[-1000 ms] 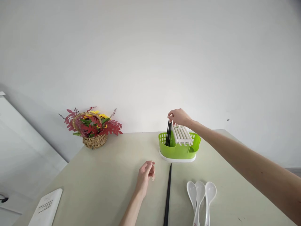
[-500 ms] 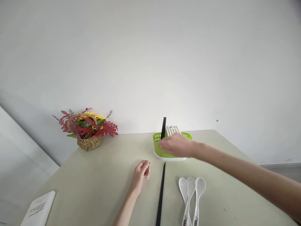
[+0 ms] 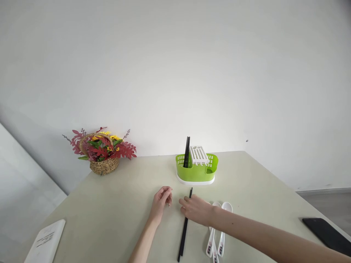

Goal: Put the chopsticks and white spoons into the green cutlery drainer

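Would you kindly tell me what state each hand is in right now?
Left hand: partly open, loosely curled, nothing visible in it.
Right hand: curled over the loose black chopsticks; grip cannot be told.

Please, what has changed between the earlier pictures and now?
The right hand let go of the standing chopsticks in the green holder and moved nearer the camera, over the lying chopsticks; whether it grips them is unclear. The left hand, spoons and flower basket stayed about as they were.
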`<state>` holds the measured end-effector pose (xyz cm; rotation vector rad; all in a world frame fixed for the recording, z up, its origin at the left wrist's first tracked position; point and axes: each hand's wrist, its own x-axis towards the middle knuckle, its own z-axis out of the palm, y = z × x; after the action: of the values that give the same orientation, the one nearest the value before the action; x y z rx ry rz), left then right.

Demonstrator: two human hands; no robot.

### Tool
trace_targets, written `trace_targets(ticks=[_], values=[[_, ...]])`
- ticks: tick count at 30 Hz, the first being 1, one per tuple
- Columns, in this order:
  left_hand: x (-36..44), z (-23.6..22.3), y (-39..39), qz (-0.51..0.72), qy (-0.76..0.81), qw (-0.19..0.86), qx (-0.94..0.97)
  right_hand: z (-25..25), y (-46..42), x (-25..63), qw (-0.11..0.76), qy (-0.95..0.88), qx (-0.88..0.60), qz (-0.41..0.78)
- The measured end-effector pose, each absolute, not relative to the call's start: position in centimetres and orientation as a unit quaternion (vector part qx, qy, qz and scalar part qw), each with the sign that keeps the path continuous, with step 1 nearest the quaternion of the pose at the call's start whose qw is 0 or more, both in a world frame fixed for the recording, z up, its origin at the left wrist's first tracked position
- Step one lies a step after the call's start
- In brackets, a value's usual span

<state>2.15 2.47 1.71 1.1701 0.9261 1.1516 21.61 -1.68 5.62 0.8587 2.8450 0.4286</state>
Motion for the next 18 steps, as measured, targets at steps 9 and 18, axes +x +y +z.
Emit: trace_targets(ticks=[9, 18], values=[[2.2, 1.6, 2.6, 0.497, 0.401, 0.591, 0.492, 6.0, 0.6, 20.4, 0.083, 0.957, 0.245, 0.128], [2.7, 3.3, 1.3, 0.393, 0.391, 0.528, 0.644, 9.7, 0.5, 21.9, 0.116, 0.946, 0.289, 0.089]])
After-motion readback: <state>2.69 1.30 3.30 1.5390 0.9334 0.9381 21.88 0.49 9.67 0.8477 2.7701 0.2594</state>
